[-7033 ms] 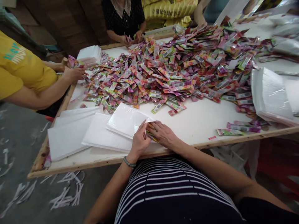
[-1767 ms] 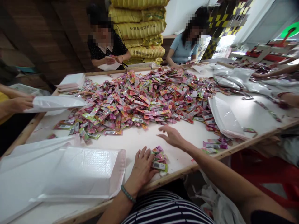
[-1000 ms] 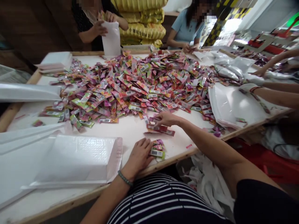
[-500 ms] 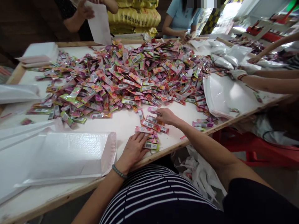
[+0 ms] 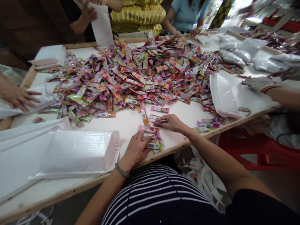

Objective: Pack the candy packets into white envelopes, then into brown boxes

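My left hand [image 5: 136, 147], palm down near the table's front edge, rests against a small stack of colourful sachets [image 5: 153, 142], its fingers slightly spread on them. Just right of and beyond it, my right hand [image 5: 172, 122] pinches a few pink sachets [image 5: 156, 119] between thumb and fingers. One loose pink sachet [image 5: 159, 109] lies beyond my right hand, and an upright-lying pink and orange one [image 5: 144, 117] is to the left. A large heap of sachets [image 5: 131, 75] covers the middle of the table.
White padded envelopes [image 5: 77, 153] lie at the left; more [image 5: 223, 95] lie at the right. A white stack [image 5: 50, 55] stands back left. Co-workers' hands are at the left [image 5: 18, 95], far side and right [image 5: 259, 84]. Filled silvery bags [image 5: 249, 48] lie back right.
My right hand has gathered sachets that lay beside my left hand into its grip. A person's hand has appeared on the left. The view has shifted slightly.
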The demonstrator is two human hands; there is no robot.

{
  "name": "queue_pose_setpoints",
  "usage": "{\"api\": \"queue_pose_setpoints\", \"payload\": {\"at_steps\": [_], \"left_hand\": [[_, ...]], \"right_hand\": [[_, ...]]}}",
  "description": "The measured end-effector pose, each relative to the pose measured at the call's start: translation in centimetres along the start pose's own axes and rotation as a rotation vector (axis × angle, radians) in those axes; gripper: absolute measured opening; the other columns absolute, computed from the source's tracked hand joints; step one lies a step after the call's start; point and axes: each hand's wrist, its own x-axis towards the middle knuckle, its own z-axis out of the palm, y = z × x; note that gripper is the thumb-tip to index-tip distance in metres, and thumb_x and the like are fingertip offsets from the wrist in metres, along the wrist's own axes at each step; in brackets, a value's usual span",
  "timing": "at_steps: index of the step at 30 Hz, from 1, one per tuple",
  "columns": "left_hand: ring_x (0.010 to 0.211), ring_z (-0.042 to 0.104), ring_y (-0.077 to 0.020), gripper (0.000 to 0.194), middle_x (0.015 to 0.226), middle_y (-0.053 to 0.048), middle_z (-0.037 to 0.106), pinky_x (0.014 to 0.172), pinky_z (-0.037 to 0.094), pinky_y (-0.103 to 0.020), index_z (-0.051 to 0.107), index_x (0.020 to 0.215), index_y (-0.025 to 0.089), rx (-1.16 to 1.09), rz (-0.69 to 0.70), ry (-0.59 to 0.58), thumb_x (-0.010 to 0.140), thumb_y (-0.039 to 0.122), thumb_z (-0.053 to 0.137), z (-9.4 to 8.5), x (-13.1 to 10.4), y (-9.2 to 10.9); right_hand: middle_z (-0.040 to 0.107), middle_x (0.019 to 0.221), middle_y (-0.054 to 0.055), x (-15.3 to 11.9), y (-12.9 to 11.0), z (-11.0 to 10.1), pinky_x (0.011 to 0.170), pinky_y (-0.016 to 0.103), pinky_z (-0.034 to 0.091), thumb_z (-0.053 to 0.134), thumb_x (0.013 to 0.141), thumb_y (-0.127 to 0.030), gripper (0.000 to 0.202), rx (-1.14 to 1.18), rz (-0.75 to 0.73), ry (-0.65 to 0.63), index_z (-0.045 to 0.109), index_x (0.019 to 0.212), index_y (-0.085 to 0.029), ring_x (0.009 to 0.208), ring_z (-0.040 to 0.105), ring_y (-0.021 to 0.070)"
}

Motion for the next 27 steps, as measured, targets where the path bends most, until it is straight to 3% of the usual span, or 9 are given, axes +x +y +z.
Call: {"api": "queue_pose_setpoints", "payload": {"at_steps": [3, 6, 9, 14, 20, 27], "left_hand": [[0.135, 0.037, -0.0376, 0.049, 0.149, -0.02, 0.038, 0.107, 0.036, -0.055, 0.058, 0.129, 0.021, 0.043, -0.003, 0.003, 0.082, 0.032, 0.068, 0.1, 0.2, 0.0], [0.133, 0.041, -0.0353, 0.048, 0.145, -0.017, 0.046, 0.108, 0.033, -0.057, 0.057, 0.129, 0.019, 0.055, 0.014, -0.036, 0.083, 0.032, 0.066, 0.3, 0.1, 0.0], [0.13, 0.045, -0.0316, 0.044, 0.143, -0.015, 0.05, 0.104, 0.04, -0.051, 0.058, 0.126, 0.018, 0.03, 0.055, -0.046, 0.084, 0.03, 0.065, 0.2, -0.2, -0.1], [0.127, 0.048, -0.0295, 0.054, 0.139, -0.014, 0.054, 0.101, 0.045, -0.046, 0.053, 0.132, 0.015, 0.005, 0.094, -0.064, 0.083, 0.03, 0.067, 0.0, -0.4, -0.2], [0.128, 0.048, -0.0295, 0.053, 0.139, -0.014, 0.054, 0.101, 0.046, -0.046, 0.055, 0.132, 0.015, 0.004, 0.101, -0.078, 0.082, 0.025, 0.068, 0.0, -0.2, -0.1], [0.125, 0.049, -0.0273, 0.049, 0.135, -0.013, 0.057, 0.101, 0.046, -0.044, 0.056, 0.128, 0.015, -0.03, 0.112, -0.04, 0.082, 0.025, 0.067, 0.4, -0.6, -0.3]], "right_hand": [[0.056, 0.058, -0.003, -0.8, -0.8, -1.0, 0.053, 0.022, 0.032, 0.062, 0.076, -0.045, 0.034, 0.158, 0.088, -0.059, 0.073, 0.087, -0.016, 0.056, 0.047, 0.011], [0.052, 0.053, -0.005, -0.7, -1.9, -0.7, 0.052, 0.022, 0.031, 0.059, 0.078, -0.039, 0.028, 0.192, 0.099, -0.143, 0.072, 0.081, -0.015, 0.053, 0.045, 0.0103], [0.06, 0.059, -0.002, -0.2, -2.5, 0.8, 0.058, 0.022, 0.033, 0.057, 0.078, -0.027, 0.018, 0.055, 0.053, -0.159, 0.07, 0.075, -0.015, 0.06, 0.051, 0.0123], [0.07, 0.087, 0.004, -0.5, -2.3, 3.0, 0.069, 0.022, 0.035, 0.053, 0.082, -0.015, 0.019, -0.123, -0.13, -0.113, 0.071, 0.087, -0.017, 0.08, 0.058, 0.0153], [0.067, 0.078, 0.003, -0.6, -2.4, 2.8, 0.064, 0.023, 0.031, 0.053, 0.091, -0.026, 0.019, -0.11, 0.024, 0.11, 0.068, 0.084, -0.017, 0.071, 0.054, 0.0138], [0.069, 0.087, 0.007, -0.6, -3.2, 4.0, 0.073, 0.025, 0.037, 0.052, 0.093, -0.021, 0.019, -0.229, -0.146, 0.003, 0.07, 0.088, -0.016, 0.083, 0.059, 0.0164]]}}
